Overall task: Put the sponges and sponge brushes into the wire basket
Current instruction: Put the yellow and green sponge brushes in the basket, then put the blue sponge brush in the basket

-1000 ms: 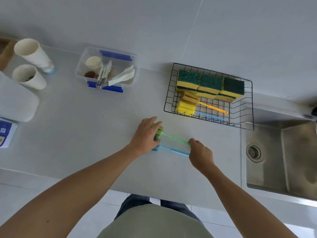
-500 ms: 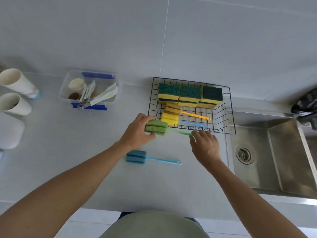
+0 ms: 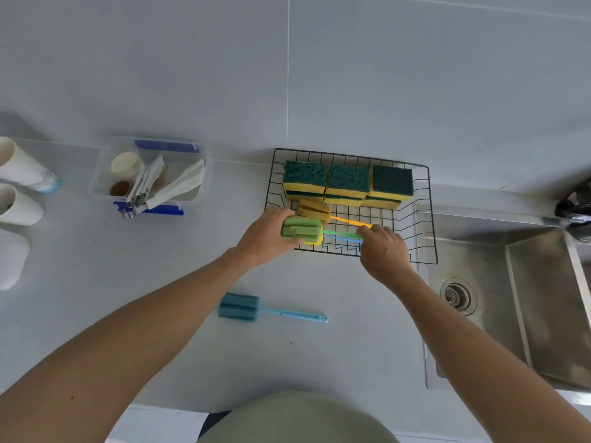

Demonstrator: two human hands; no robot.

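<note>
Since half a second ago you have carried the green sponge brush from just short of the wire basket over its near-left corner, and the blue sponge brush has stayed on the bench.

Far to the left of your hands, white cups lie at the bench edge. Closer, still left of your left hand, a clear plastic box holds a small cup, what looks like metal tongs and a folded white cloth; none of that belongs to the task.

Your left hand is curled around the green foam head, thumb below and fingers wrapped over the far side. You hold the soft end because it gives a firm grip while the thin handle is steered. Below and between your hands, the blue sponge brush lies flat, handle pointing right, well apart from the basket and still to be fetched.

Your right hand pinches the end of the green handle with closed fingertips, keeping the brush level and parallel to the brushes already inside, so it should settle alongside them.

Beyond your hands, the basket holds green-and-yellow sponges stacked along its far wall, an orange-handled brush just past your left fingers, and a yellow-headed brush with a blue handle under the green one. To the right of your right hand is the steel sink.
</note>
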